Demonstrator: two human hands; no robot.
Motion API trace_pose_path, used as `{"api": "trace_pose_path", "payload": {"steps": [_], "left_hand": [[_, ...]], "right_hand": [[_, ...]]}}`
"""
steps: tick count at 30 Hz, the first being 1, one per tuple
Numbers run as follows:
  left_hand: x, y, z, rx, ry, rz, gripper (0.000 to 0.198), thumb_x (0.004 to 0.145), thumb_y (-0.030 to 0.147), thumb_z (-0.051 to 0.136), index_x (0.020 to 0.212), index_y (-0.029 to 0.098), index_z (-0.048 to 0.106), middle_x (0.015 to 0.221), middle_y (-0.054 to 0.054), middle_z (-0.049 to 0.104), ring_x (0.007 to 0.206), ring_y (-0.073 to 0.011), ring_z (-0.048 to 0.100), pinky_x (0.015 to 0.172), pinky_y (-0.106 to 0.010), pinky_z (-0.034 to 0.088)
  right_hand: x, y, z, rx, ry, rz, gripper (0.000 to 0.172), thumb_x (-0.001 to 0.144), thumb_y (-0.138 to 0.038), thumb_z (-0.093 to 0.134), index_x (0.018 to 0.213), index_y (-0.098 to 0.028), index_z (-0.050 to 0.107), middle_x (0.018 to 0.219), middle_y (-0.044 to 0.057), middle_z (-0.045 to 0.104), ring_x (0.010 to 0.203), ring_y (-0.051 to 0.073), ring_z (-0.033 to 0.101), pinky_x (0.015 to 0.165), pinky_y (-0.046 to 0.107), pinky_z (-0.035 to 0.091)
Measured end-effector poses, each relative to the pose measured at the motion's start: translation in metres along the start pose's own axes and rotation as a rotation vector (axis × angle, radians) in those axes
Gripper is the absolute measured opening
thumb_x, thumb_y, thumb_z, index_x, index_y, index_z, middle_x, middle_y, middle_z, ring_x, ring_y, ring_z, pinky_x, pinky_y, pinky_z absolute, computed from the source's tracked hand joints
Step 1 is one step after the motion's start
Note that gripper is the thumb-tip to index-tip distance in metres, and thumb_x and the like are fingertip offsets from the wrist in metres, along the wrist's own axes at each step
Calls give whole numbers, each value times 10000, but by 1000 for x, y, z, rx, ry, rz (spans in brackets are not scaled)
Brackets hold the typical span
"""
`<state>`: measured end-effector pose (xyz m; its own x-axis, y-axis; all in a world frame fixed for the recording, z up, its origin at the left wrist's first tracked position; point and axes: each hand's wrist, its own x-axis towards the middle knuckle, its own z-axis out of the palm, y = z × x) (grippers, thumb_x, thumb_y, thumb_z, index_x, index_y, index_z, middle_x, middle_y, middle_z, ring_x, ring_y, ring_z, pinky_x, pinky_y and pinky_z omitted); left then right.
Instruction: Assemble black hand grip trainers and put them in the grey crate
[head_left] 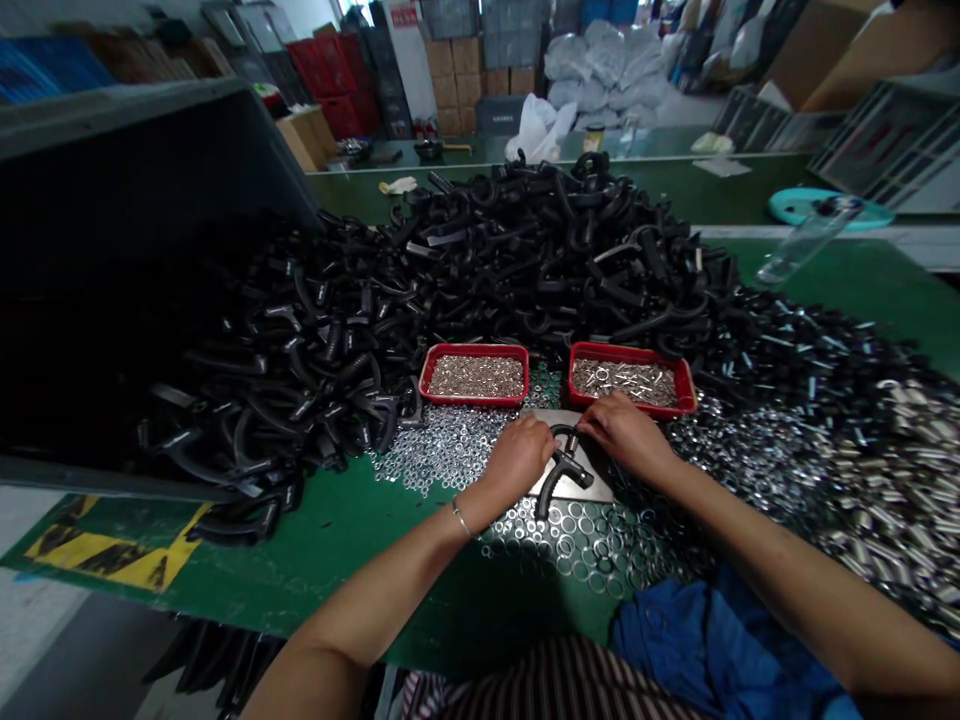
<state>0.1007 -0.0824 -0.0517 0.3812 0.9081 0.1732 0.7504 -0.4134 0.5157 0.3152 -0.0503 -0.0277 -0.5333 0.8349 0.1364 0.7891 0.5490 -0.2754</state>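
Note:
A black curved plastic handle lies on a small metal plate on the green table. My left hand is closed on the handle's left side. My right hand is closed at the handle's top right, fingers pinched at its end; what the fingertips hold is too small to make out. Just beyond the hands stand two red trays: the left red tray holds small nuts, the right red tray holds small metal pins or screws.
A huge pile of black handles fills the table behind the trays. Loose washers and nuts lie around the plate. Metal sleeves cover the right side. A dark bin stands left. Blue cloth lies near me.

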Motion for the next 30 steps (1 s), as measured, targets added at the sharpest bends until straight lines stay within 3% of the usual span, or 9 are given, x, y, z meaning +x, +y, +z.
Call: {"api": "trace_pose_path", "payload": {"steps": [6,10,12,16,19,22,25,28,30], "left_hand": [[3,5,-3,124,-31,59,179,953,274,515,882,177,647,908,-108,659,932,-290,614,886,-441,486],[7,11,-6,212,-56,127,208,959,251,490,902,149,663,912,-138,672,942,-308,620,887,-453,475],[9,13,-7,237,-66,202,246,971,229,449,918,139,672,914,-141,674,954,-310,619,905,-467,460],[16,8,-8,304,-116,374,287,991,216,406,917,135,671,904,-110,670,928,-275,616,889,-439,467],[16,6,-9,368,-141,433,287,1003,233,406,910,143,663,908,-85,663,928,-247,605,877,-412,476],[2,14,-8,420,-132,407,301,1016,279,409,923,140,660,932,-87,660,952,-251,597,900,-426,470],[-24,26,-6,414,-62,286,391,981,445,487,1124,114,637,1164,-140,642,1129,-314,549,998,-487,428],[-45,32,-3,359,-13,159,520,958,454,529,1381,153,496,1434,-142,503,1298,-340,440,1086,-518,360],[-51,33,-2,325,-25,112,503,967,397,520,1418,181,463,1470,-129,473,1305,-331,437,1091,-514,355]], "right_hand": [[13,-14,-3,-323,-90,-223,187,941,-148,514,860,-146,683,847,140,669,902,287,548,816,391,447],[19,-15,-10,-324,-145,-270,152,925,-133,533,892,-151,681,881,138,673,928,285,555,796,382,454],[10,-10,-18,-272,-112,-209,129,946,-226,557,947,-162,670,939,126,672,951,279,559,814,376,457],[-37,4,-28,-349,33,123,235,955,-367,560,990,-141,611,987,160,663,950,300,580,785,379,457],[-70,15,-23,-395,-68,248,247,937,-408,559,927,-163,583,926,155,670,895,309,602,706,368,444],[-82,26,-14,-271,-147,328,220,932,-393,529,850,-192,560,869,129,665,841,291,615,675,356,440],[-83,31,-11,-75,-63,373,201,898,-390,545,812,-208,527,838,110,649,818,278,619,697,357,456],[-85,23,-16,174,44,334,175,878,-367,569,920,-211,504,869,85,652,787,252,632,692,341,480],[-84,11,-21,317,68,282,201,920,-361,532,1050,-215,488,943,79,669,798,236,654,702,331,499]]}}
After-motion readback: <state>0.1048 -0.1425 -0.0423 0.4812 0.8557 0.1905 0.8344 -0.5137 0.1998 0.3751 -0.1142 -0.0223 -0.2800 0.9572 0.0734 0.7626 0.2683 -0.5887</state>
